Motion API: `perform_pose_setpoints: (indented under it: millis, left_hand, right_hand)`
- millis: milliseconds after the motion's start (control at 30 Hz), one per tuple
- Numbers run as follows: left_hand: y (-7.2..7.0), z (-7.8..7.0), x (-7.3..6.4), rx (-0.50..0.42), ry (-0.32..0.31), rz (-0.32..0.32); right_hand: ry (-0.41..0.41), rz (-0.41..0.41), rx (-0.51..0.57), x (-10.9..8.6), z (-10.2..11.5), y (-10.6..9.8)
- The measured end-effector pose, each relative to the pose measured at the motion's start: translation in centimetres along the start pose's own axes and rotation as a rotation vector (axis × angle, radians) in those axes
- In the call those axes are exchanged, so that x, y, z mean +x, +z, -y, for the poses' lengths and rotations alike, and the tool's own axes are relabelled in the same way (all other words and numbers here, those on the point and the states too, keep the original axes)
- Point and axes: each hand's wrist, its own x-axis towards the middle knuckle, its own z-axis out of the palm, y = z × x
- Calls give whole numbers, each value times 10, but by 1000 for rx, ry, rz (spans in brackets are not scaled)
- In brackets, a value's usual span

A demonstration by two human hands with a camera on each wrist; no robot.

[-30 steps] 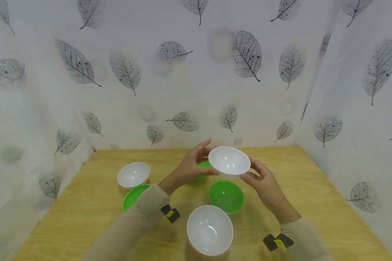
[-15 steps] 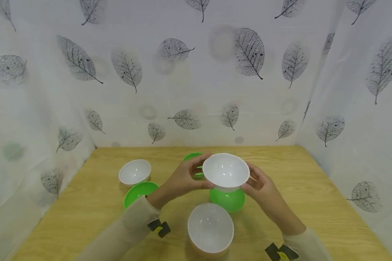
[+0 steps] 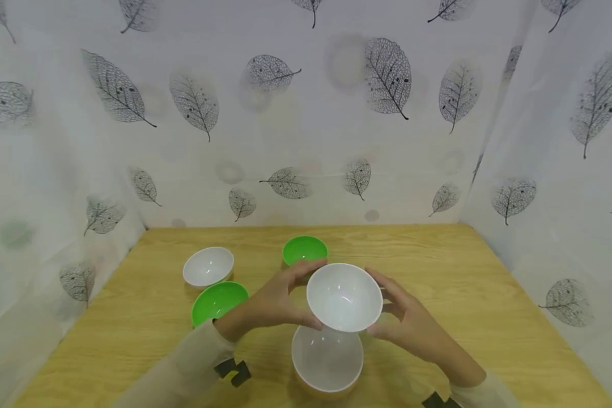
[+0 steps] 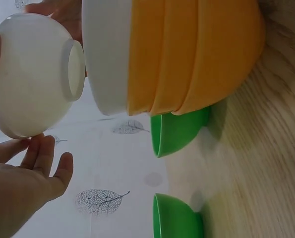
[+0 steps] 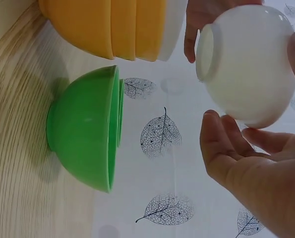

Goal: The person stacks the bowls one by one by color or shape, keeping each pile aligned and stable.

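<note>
A white bowl (image 3: 344, 297) is held up between my two hands, its opening tilted toward the head camera. My left hand (image 3: 280, 299) grips its left side, thumb at the near rim and fingers behind. On the opposite side, my right hand (image 3: 410, 323) holds it with thumb and fingertips. Just below and nearer stands a stack: orange bowls (image 4: 226, 54) nested in one another with a white bowl (image 3: 327, 365) on top. In both wrist views the held bowl's foot ring (image 5: 206, 54) faces the stack, with a gap between them.
Beyond my left hand sits a green bowl (image 3: 305, 249). To the left, a green bowl (image 3: 219, 300) stands in front of a white bowl (image 3: 208, 267). Another green bowl (image 5: 83, 129) near the stack is hidden in the head view. Leaf-print curtains (image 3: 296, 130) surround the wooden table (image 3: 489, 317).
Both hands have brought the white bowl nearer and slightly left, from above the middle green bowl to over the stack. It now covers that green bowl in the head view; the far green one is uncovered.
</note>
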Motion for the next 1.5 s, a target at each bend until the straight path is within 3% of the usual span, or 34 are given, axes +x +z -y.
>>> perform_pose_setpoints:
  millis: [167, 367, 500, 633, 833, 1000, 1267, 1500]
  left_hand:
    - [0, 3, -9, -31, -11, 64]
    - [1, 3, -18, -61, -80, 89]
    - [5, 3, -25, -6, -158, 82]
    - [9, 5, -32, 99, -190, 95]
    - [13, 7, -38, 190, -153, 147]
    - [17, 11, -43, 188, -119, 178]
    - [20, 17, -47, 158, -72, 194]
    - [23, 21, -50, 142, -114, 195]
  right_hand:
    - [-45, 31, -85, -3, 0, 4]
    - [-48, 43, -119, -5, 1, 11]
    - [-31, 71, -176, -8, 2, 13]
    - [-6, 104, -228, -13, 1, 15]
    - [-69, 134, -276, -17, -2, 19]
    - [-131, 151, -288, -18, -6, 23]
    - [-106, 167, -291, -19, -8, 27]
    - [-137, 155, -294, -23, -13, 30]
